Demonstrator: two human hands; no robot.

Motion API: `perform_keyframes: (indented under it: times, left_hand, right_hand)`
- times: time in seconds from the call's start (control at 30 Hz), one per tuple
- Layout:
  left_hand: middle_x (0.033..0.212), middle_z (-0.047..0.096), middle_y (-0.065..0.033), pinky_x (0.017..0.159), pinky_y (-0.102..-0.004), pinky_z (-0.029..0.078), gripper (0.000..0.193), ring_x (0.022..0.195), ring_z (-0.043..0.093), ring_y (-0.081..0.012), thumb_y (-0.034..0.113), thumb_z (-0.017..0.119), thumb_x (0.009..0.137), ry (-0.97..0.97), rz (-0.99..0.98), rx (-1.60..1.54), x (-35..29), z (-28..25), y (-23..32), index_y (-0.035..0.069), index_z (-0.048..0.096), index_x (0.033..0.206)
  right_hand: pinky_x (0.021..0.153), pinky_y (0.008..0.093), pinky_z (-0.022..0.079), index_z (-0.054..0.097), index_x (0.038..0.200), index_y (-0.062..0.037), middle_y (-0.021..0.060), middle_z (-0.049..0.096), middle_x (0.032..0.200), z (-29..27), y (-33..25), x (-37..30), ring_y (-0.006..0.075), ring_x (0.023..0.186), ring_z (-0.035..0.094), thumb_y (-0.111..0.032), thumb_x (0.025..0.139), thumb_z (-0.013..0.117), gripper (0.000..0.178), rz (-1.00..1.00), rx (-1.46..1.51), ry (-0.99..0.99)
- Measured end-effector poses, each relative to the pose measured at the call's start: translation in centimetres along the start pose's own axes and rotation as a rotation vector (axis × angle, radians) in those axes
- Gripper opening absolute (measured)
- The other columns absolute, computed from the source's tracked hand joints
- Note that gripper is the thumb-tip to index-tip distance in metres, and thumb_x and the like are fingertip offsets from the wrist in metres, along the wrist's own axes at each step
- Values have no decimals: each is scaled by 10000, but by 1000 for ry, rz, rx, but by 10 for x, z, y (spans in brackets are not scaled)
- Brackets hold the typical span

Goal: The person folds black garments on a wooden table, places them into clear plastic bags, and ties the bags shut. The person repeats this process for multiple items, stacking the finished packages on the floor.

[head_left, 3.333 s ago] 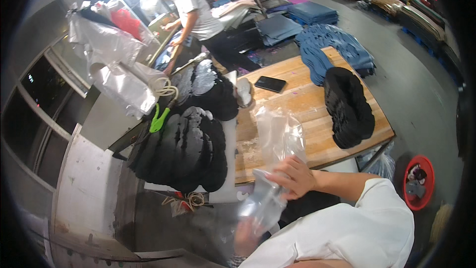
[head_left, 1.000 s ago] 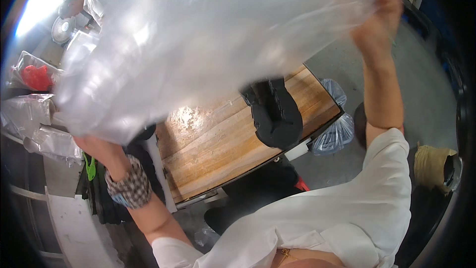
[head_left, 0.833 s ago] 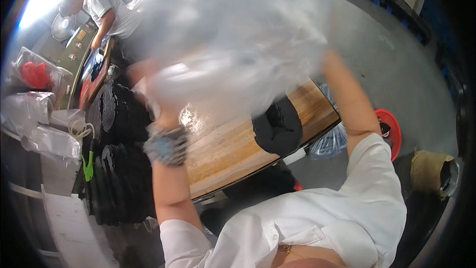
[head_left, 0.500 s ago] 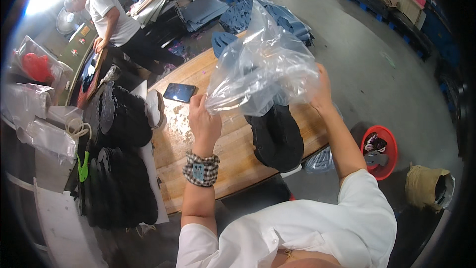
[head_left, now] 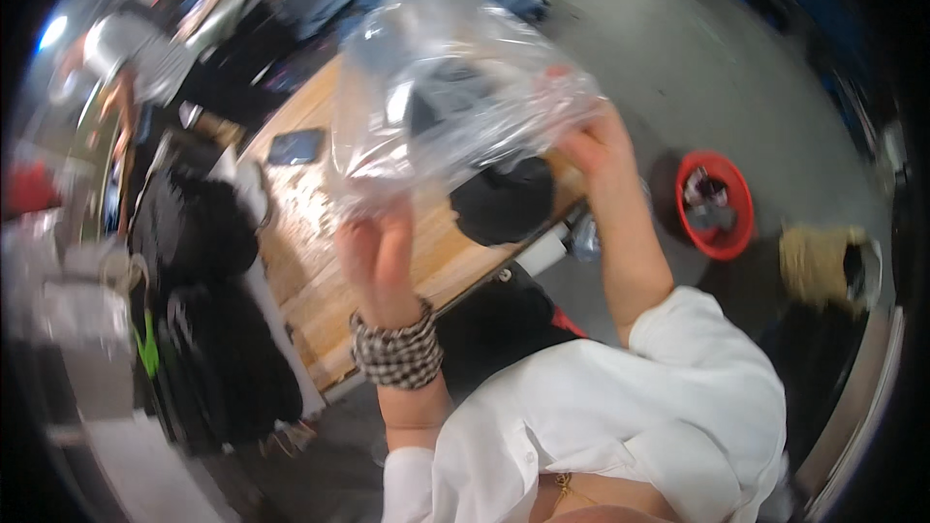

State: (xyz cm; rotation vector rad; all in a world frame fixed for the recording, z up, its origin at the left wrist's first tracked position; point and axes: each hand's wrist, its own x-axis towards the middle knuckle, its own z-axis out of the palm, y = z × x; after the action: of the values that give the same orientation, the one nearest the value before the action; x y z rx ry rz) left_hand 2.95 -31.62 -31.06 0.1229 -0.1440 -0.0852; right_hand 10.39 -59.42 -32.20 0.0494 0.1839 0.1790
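- A clear plastic bag (head_left: 455, 87) is hanging in the air in front of the person, raised above a wooden table (head_left: 320, 281) and stretched between both hands
- The bag is looking thin, glossy and heavily crumpled, with bright streaks of light running along its creases; it is blurred, so its open end cannot be told
- Through its film a dark, folded shape is showing, though whether that lies inside the bag or on the table behind it cannot be told
- The left hand (head_left: 380, 257) is gripping the bag's lower left edge, fingers closed on the plastic, with a black-and-white checked band (head_left: 399, 353) sitting round the wrist
- The right hand (head_left: 599, 150) is pinching the bag's right edge, fingers clamped on the film; the two hands are being held well apart
- A black garment (head_left: 504, 201) is lying at the table's near edge, just below the bag
- A dark flat phone-like object (head_left: 294, 145) is resting on the table's far left part
- Stacks of black clothing (head_left: 208, 329) are sitting left of the table
- A red basin (head_left: 715, 203) is standing on the grey floor to the right, well apart from the table
- Another person in a pale top (head_left: 136, 63) is bending at upper left, away from the bag
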Motion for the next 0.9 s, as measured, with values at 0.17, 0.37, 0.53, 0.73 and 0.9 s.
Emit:
perform_keyframes:
  times: [0.17,0.37,0.53,0.73,0.9]
  left_hand:
    - [1289,508,-181,986,-376,449,338,1163,513,-258,17,446,950,168,-133,-154,-31,18,-8,-60,458,1279]
    - [1424,404,-219,1091,-416,374,452,1274,445,-306,112,467,978,334,187,745,-32,31,-33,-59,368,1384]
    - [1408,410,-248,1073,-415,398,477,1262,451,-351,105,488,961,-31,379,1376,-24,34,-39,-88,355,1377]
    - [1368,454,-237,1007,-420,464,433,1219,491,-348,136,466,963,357,405,942,-7,43,-42,-66,412,1342]
    - [1353,476,-206,999,-407,462,400,1202,507,-306,152,456,966,440,339,1007,-10,52,-48,-43,458,1315]
  right_hand:
    - [682,355,532,550,936,0,96,589,815,-28,21,-35,220,734,608,-93,846,614,145,157,155,-139]
    - [727,420,525,580,1050,-25,111,610,775,-29,38,-61,232,672,615,-424,908,539,425,99,260,-223]
    - [717,433,522,572,987,-48,78,556,708,6,56,-59,232,616,577,-430,905,541,393,-118,176,-103]
    - [631,336,496,563,944,-54,44,536,705,18,68,-58,163,627,550,-291,903,552,240,-306,-17,-30]
    - [563,289,403,576,831,-67,14,524,731,20,56,-67,113,636,490,-197,871,583,137,-179,-432,49]
